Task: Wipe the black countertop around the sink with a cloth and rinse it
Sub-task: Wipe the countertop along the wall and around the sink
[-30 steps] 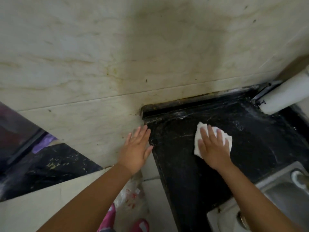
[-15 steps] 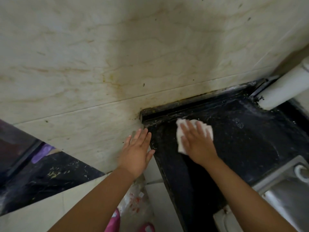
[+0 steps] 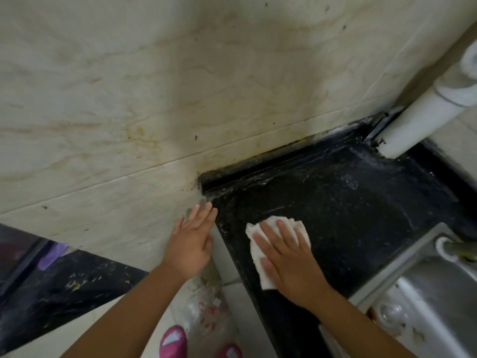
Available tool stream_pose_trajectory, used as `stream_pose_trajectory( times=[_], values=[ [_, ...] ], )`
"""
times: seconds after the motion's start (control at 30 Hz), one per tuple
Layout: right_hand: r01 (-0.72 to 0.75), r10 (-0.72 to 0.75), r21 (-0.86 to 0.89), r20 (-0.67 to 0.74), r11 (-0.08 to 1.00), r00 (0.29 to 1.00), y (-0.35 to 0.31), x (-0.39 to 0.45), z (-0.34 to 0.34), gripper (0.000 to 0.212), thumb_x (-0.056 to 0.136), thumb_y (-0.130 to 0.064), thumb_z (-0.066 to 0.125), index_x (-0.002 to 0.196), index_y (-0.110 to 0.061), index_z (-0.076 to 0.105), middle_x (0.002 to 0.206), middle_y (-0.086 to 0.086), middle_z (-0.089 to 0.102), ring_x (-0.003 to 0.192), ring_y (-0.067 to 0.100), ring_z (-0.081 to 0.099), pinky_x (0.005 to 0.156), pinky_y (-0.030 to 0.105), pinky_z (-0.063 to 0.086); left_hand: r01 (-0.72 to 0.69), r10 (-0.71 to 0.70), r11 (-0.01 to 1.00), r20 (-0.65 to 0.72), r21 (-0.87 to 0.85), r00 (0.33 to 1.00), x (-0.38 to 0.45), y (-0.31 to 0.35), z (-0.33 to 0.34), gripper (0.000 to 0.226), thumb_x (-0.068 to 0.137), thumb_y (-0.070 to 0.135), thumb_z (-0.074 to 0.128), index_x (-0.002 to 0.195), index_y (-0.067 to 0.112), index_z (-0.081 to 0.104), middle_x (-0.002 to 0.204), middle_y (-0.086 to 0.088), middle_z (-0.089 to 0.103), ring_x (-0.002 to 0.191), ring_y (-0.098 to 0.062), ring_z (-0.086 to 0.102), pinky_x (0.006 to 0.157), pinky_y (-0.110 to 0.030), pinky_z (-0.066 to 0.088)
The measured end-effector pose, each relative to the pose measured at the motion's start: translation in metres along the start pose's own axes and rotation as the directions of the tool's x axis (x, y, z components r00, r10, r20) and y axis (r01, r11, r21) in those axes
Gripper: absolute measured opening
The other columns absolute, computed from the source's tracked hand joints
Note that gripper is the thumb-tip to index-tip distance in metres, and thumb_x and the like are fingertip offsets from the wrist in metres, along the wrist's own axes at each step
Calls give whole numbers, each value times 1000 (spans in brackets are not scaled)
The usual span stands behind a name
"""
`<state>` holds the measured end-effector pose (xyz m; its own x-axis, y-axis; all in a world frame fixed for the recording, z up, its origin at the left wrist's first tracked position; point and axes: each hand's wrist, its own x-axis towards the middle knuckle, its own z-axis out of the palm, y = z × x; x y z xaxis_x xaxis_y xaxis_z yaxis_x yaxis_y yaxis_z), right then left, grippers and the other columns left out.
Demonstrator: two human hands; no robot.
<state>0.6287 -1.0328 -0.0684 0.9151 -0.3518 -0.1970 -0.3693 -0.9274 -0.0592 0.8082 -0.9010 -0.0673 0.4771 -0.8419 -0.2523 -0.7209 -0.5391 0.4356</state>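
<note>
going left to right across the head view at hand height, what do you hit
left hand flat against the tiled wall → white cloth under the right hand → bare black countertop → steel sink rim

I see my right hand (image 3: 289, 257) pressing a white cloth (image 3: 258, 249) flat on the black countertop (image 3: 348, 210); my left hand (image 3: 191, 241) rests against the tiled wall (image 3: 129, 125), beside the steel sink (image 3: 426, 293).
</note>
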Motion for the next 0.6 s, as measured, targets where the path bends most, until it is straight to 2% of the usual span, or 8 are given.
stream_pose_trajectory(
  times=[0.07, 0.17, 0.23, 0.27, 0.4, 0.5, 0.57, 0.6],
  values=[
    [-21, 21, 29, -30, 999, 999, 22, -33, 4, 48, 100, -41, 5, 145, -33, 18, 147, -7, 28, 142, 18, 11, 107, 36, 13, -17, 17, 1000, -4, -23, 1000, 0, -1, -2, 61, 87, 27, 12, 145, 20, -4, 134, 12, -24, 128, -2, -22, 108, -23, -11],
    [-289, 289, 42, 10, 956, 957, 55, -31, -6, 56, 94, -51, -6, 146, -36, 9, 148, 2, 30, 139, 25, 21, 105, 44, 23, -7, 7, 1000, -5, -4, 1000, 0, -1, 0, 63, 95, 9, 29, 144, 20, -10, 133, 11, -27, 127, -2, -24, 112, -29, -9],
    [-444, 442, 67, 43, 893, 896, 62, 1, -17, 74, 84, -59, -17, 147, -30, 6, 157, -1, 9, 143, 28, 8, 112, 50, 13, -10, 10, 1000, -11, 9, 1000, 0, 1, 0, 70, 92, 4, 33, 144, 21, -11, 132, 13, -28, 136, -7, -21, 112, -30, -8],
    [-465, 457, 92, 98, 880, 884, 57, 20, -20, 71, 84, -58, -14, 148, -29, 0, 157, -4, -4, 144, 27, -4, 114, 48, 5, -15, 15, 1000, -11, 1, 1000, 1, 1, 0, 73, 90, 2, 35, 144, 21, -11, 132, 13, -27, 139, -9, -17, 113, -30, -8],
    [-270, 263, 35, 144, 962, 954, -10, 80, -30, 73, 77, -49, -10, 147, -28, -10, 156, -4, -16, 142, 28, -17, 113, 46, -6, -40, 39, 991, -9, -128, 999, 2, -6, -7, 71, 85, -1, 35, 146, 21, 4, 142, 15, -11, 141, -12, -12, 113, -31, -1],
    [-163, 157, 28, 151, 986, 976, -49, 85, -28, 54, 96, -41, 4, 148, -28, -7, 156, -4, -16, 142, 26, -18, 113, 45, -10, -66, 20, 973, -208, -220, 978, -4, -13, -8, 71, 70, 6, 24, 140, 8, 30, 149, -9, 24, 139, -19, 3, 111, -27, 8],
    [-98, 98, -2, 45, 995, 994, -61, 79, -20, 53, 97, -38, 12, 148, -26, 9, 157, -1, -2, 144, 27, -6, 114, 45, -5, -26, -48, 964, -268, -263, 962, -9, -16, -7, 69, 67, 5, 25, 134, 2, 39, 144, -18, 32, 139, -31, 20, 108, -27, 10],
    [-60, 58, -43, -54, 997, 997, -66, 74, -17, 54, 93, -36, 16, 144, -26, 29, 155, 2, 18, 142, 29, 12, 113, 46, 6, -7, -68, 962, -269, -271, 961, -11, -16, -7, 67, 68, 5, 26, 133, 1, 41, 143, -20, 34, 137, -34, 25, 108, -28, 11]
  ],
)
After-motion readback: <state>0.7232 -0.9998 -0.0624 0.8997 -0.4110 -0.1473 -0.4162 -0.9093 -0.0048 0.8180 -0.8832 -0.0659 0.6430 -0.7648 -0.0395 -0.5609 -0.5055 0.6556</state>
